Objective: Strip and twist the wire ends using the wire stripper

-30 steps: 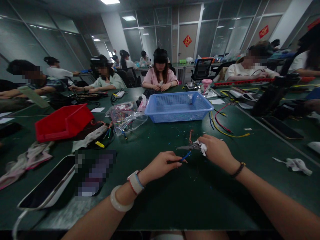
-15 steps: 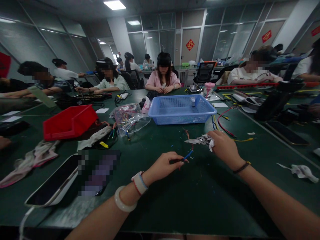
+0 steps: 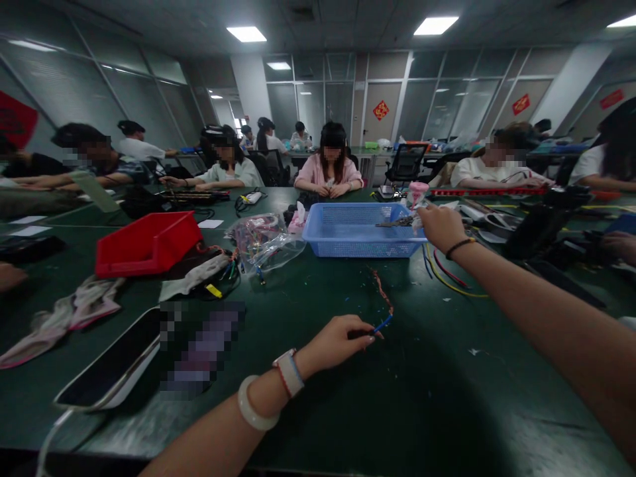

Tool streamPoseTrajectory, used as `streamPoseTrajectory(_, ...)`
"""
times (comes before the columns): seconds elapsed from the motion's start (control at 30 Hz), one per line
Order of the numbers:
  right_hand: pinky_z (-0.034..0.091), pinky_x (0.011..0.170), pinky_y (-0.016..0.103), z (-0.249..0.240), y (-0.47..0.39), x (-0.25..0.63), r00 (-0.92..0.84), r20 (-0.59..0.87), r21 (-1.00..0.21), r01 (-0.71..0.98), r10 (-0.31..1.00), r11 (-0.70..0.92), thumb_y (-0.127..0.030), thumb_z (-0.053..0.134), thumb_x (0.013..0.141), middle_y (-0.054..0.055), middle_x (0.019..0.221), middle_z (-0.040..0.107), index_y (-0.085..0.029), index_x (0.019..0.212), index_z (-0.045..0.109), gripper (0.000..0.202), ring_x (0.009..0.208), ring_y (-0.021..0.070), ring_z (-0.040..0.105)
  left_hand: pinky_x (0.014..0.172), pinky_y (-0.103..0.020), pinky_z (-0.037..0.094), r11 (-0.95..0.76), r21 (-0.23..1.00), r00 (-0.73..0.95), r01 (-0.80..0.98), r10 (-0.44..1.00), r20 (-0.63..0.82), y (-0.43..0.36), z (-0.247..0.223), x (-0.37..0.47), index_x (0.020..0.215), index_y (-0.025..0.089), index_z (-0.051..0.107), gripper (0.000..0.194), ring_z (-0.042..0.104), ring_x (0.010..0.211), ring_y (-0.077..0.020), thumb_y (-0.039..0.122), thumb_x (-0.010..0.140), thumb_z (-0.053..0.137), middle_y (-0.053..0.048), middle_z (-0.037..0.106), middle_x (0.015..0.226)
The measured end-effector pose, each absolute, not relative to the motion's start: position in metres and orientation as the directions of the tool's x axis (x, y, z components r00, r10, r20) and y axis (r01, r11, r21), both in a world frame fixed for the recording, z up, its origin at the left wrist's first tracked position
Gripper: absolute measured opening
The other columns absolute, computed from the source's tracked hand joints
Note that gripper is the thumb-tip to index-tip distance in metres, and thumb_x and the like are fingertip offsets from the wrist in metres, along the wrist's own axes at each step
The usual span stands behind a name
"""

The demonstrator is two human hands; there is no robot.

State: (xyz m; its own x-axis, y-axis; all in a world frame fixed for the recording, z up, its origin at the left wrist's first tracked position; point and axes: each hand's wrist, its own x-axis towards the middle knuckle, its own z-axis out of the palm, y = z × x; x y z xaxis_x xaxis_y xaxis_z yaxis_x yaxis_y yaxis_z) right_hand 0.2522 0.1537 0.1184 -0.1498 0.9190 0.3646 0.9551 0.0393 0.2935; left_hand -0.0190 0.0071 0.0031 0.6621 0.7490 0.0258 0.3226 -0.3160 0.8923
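A short blue wire (image 3: 382,324) with a long twisted copper-coloured end is pinched between the thumb and fingers of my left hand (image 3: 338,341), low over the green table. My right hand (image 3: 442,228) is closed around metal pliers (image 3: 395,223) wrapped in something white at the handles. The pliers' jaws reach over the right part of the blue mesh basket (image 3: 362,248). Small coloured scraps are scattered on the table around the wire.
Left of the basket are a clear bag of wires (image 3: 263,242), a red bin (image 3: 149,244), white gloves (image 3: 196,275) and a phone-like device (image 3: 112,358). Yellow and red wires (image 3: 447,278) lie right of it. Other people sit around the table.
My right hand has lifted the pliers away from the wire, up and forward to the basket. The copper-coloured end is now fully visible. My left hand still pinches the wire. The camera view has tilted up.
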Motion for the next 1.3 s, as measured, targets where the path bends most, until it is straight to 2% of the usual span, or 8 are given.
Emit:
streamPoseTrajectory(0.33,0.046,0.070,0.046,0.104,0.191,0.248,-0.173,0.516,0.302,0.953,0.839,0.010,-0.014,0.017,0.093,0.025,0.132,0.047,-0.011,0.132,0.046,0.048,0.115,0.0381,0.045,0.075,-0.026,0.046,-0.331,0.888,0.668,0.319,0.744,0.038,0.005,0.004,-0.019,0.109,0.019,0.070,0.026,0.059,0.080,-0.0145,0.027,0.089,0.056,-0.004,0.063,0.094)
streamPoseTrajectory(0.47,0.042,0.079,0.064,0.104,0.198,0.253,-0.327,0.555,0.376,0.919,0.765,0.120,-0.012,0.021,0.093,0.021,0.143,0.038,-0.015,0.138,0.039,0.048,0.127,0.0399,0.034,0.074,-0.026,0.045,-0.371,0.863,0.670,0.341,0.741,0.054,0.006,0.002,-0.019,0.109,0.020,0.070,0.025,0.058,0.082,-0.0156,0.027,0.089,0.056,-0.004,0.064,0.092)
streamPoseTrajectory(0.57,0.030,0.093,0.070,0.109,0.202,0.253,-0.497,0.484,0.428,0.853,0.720,0.300,-0.008,0.030,0.091,0.015,0.147,0.036,-0.018,0.140,0.037,0.050,0.133,0.0355,0.028,0.074,-0.025,0.044,-0.381,0.853,0.670,0.357,0.741,0.051,0.007,0.000,-0.019,0.109,0.019,0.070,0.025,0.058,0.082,-0.0154,0.027,0.089,0.057,-0.004,0.064,0.092)
streamPoseTrajectory(0.77,0.021,0.106,0.057,0.119,0.205,0.250,-0.720,0.156,0.466,0.658,0.677,0.592,-0.002,0.021,0.092,0.004,0.150,0.034,-0.021,0.140,0.036,0.054,0.141,0.0231,0.016,0.077,-0.026,0.045,-0.377,0.857,0.665,0.352,0.745,0.055,0.008,-0.001,-0.018,0.109,0.018,0.070,0.025,0.059,0.085,-0.0159,0.026,0.089,0.057,-0.005,0.064,0.094)
streamPoseTrajectory(0.97,0.020,0.104,0.056,0.132,0.195,0.244,-0.609,0.404,0.396,0.789,0.682,0.470,-0.008,0.023,0.095,0.012,0.149,0.036,-0.014,0.141,0.037,0.048,0.136,0.0292,0.023,0.077,-0.027,0.045,-0.290,0.907,0.662,0.305,0.749,0.017,0.009,-0.004,-0.018,0.106,0.018,0.070,0.023,0.059,0.081,-0.0146,0.026,0.088,0.059,-0.005,0.064,0.094)
streamPoseTrajectory(1.07,0.016,0.106,0.053,0.131,0.184,0.240,-0.547,0.478,0.425,0.829,0.688,0.364,-0.013,0.018,0.097,0.018,0.148,0.035,-0.009,0.140,0.038,0.047,0.130,0.0306,0.030,0.078,-0.029,0.047,-0.065,0.990,0.654,0.128,0.756,-0.035,0.010,-0.009,-0.015,0.102,0.014,0.065,0.018,0.061,0.079,-0.0135,0.024,0.088,0.058,-0.006,0.065,0.095)
streamPoseTrajectory(1.17,0.016,0.105,0.052,0.121,0.169,0.238,-0.463,0.522,0.411,0.872,0.716,0.265,-0.014,0.016,0.097,0.019,0.146,0.037,-0.008,0.138,0.039,0.048,0.124,0.0313,0.037,0.071,-0.029,0.047,0.186,0.980,0.645,-0.069,0.758,-0.098,0.011,-0.010,-0.012,0.095,0.014,0.053,0.013,0.062,0.070,-0.0119,0.025,0.090,0.055,-0.005,0.065,0.090)
streamPoseTrajectory(1.3,0.026,0.101,0.050,0.101,0.142,0.238,-0.306,0.600,0.281,0.946,0.739,0.164,-0.014,0.028,0.092,0.020,0.141,0.042,-0.010,0.135,0.041,0.045,0.115,0.0307,0.047,0.054,-0.021,0.034,0.340,0.936,0.633,-0.097,0.746,-0.206,0.011,-0.004,-0.015,0.095,0.015,0.051,0.011,0.046,0.051,-0.0059,0.025,0.091,0.053,0.003,0.054,0.068)
